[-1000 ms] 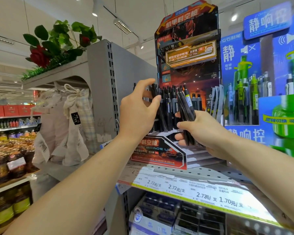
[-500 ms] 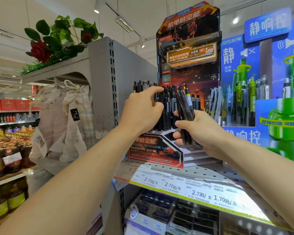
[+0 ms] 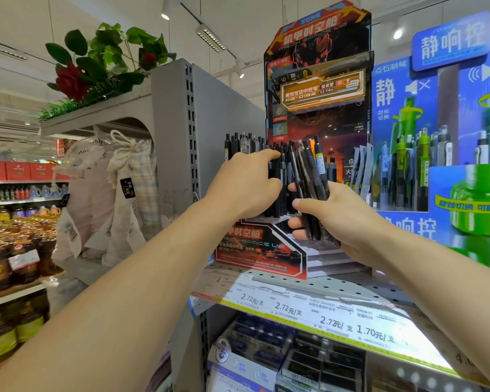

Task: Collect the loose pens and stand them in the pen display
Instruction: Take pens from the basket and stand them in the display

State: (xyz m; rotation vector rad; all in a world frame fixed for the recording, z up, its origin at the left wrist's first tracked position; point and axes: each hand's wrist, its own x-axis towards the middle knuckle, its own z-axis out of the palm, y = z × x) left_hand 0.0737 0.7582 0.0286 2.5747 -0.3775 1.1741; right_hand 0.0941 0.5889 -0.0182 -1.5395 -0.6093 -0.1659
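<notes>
A: Right hand [image 3: 348, 222]?
B: Grip wrapped round a bundle of loose pens [image 3: 309, 179], dark barrels, tips down, tops fanned up and tilted left. Thumb across the front of the bundle, fingers curled behind. It sits just in front of the pen display [image 3: 317, 89].

A: Left hand [image 3: 246, 185]?
B: Reaching into the standing pens [image 3: 239, 142] in the display's stepped rack. Index finger stretched along the pen tops, thumb curled against a black pen barrel below. Looks like it's pinching or steadying one pen, but can't tell for sure which one; fingers hide the contact.

A: Hands touching?
B: Close, just beside each other. Left thumb near the right-hand bundle, can't tell if they touch.

A: Display itself?
B: Red, orange and black cardboard stand with a tall printed backboard, stepped grey base, upright on the grey perforated shelf [image 3: 323, 284]. More pens stand at its back row and right side.

A: Around it?
B: Blue and green pen display [image 3: 441, 131] just right of it, green pens standing in it. Price label strip [image 3: 309, 312] along the shelf front edge, prices printed. Boxed stock [image 3: 266, 349] on the shelf below. Left: grey upright panel, cloth bags [image 3: 125, 193] hanging beyond it, artificial roses [image 3: 74, 80] on top of that unit, bottles [image 3: 12, 250] on far-left shelves.
</notes>
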